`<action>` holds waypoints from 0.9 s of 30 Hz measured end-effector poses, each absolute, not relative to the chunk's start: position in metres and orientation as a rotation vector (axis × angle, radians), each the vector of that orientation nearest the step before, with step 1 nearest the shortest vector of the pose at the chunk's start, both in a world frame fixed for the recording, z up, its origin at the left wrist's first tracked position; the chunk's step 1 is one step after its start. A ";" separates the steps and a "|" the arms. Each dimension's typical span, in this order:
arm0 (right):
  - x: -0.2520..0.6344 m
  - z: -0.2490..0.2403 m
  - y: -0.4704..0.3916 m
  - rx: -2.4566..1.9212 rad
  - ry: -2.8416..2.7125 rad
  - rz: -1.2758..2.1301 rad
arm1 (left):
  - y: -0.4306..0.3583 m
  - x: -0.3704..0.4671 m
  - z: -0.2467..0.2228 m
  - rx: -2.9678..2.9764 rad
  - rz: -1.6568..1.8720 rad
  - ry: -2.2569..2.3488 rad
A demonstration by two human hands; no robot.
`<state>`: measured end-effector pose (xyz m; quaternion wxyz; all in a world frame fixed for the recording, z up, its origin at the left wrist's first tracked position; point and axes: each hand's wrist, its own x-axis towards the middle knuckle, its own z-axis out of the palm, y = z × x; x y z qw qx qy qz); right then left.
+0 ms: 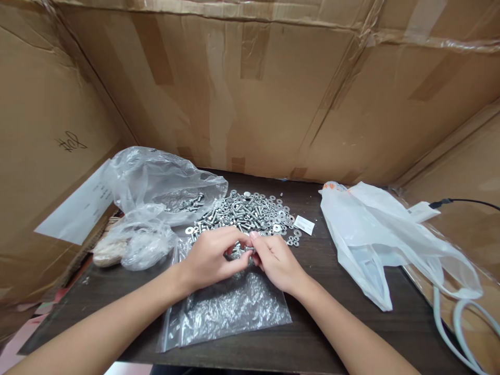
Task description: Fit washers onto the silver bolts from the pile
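Observation:
Fingertips of my left hand [219, 255] and my right hand [279, 263] meet at the near edge of a metal pile. Both are closed in a pinch around a small bolt [250, 249], mostly hidden by the fingers. Just beyond them lies the heap of loose silver bolts [242, 213], mixed with flat washers [277, 228] that spread mostly along its right side. Under my hands and wrists a clear zip bag [234, 307] lies flat on the dark table [324, 323].
A large clear plastic bag [156, 177] with some bolts stands left of the heap, behind a crumpled clear bag [144, 245]. A small white label [304, 225] lies right of the washers. Farther right are a white plastic bag [363, 224] and a pale cable [439, 317]. Cardboard walls [219, 94] surround the table.

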<state>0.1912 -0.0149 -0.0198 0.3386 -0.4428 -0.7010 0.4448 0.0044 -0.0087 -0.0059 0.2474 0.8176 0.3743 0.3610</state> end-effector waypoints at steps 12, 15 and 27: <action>0.191 -0.017 -0.016 -1.117 -1.840 1.085 | -0.009 0.006 -0.005 2.115 0.974 1.028; 0.190 -0.022 -0.015 -1.187 -1.786 1.213 | -0.011 0.006 -0.007 2.282 1.019 0.994; 0.191 -0.017 -0.016 -1.137 -1.806 1.224 | -0.007 0.004 -0.007 2.090 0.972 1.039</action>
